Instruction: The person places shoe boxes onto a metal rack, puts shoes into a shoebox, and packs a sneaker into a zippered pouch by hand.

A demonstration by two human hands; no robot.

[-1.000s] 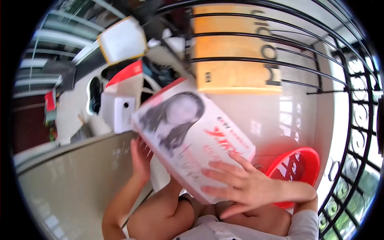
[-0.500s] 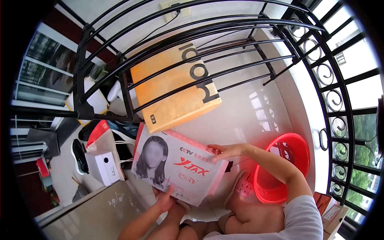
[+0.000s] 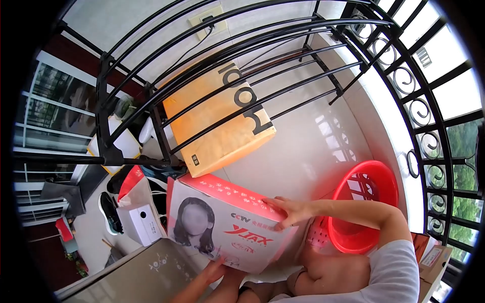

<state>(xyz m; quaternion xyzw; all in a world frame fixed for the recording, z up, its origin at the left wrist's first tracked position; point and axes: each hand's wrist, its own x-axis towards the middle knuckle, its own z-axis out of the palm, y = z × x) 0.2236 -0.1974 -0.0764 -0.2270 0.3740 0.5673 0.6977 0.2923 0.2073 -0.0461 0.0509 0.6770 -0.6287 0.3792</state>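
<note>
A white cardboard box (image 3: 226,214) with pink-red edges, a printed portrait and "CCTV YJAX" lettering is tilted above my lap, its red upper side turned partly toward me. My right hand (image 3: 287,210) grips the upper right corner, thumb on the front face and fingers over the red side. Along the lower edge, my left hand (image 3: 216,268) holds the box with its thumb on the front; the other fingers are hidden beneath. Just beyond the box lies a large orange carton (image 3: 217,121) with black lettering, under a black metal rack (image 3: 237,43).
A red plastic basket (image 3: 396,202) stands by my right knee, near a pink clog (image 3: 317,233). On the left are a small white box (image 3: 143,222), a paper bag (image 3: 132,179) and a dark shoe (image 3: 109,212). A brown carton (image 3: 433,260) sits at lower right, beside the railing (image 3: 419,113).
The box has shifted down and slightly right and tipped, so more of its red upper side shows. My right hand has moved with its corner, and the camera view has shifted slightly.
</note>
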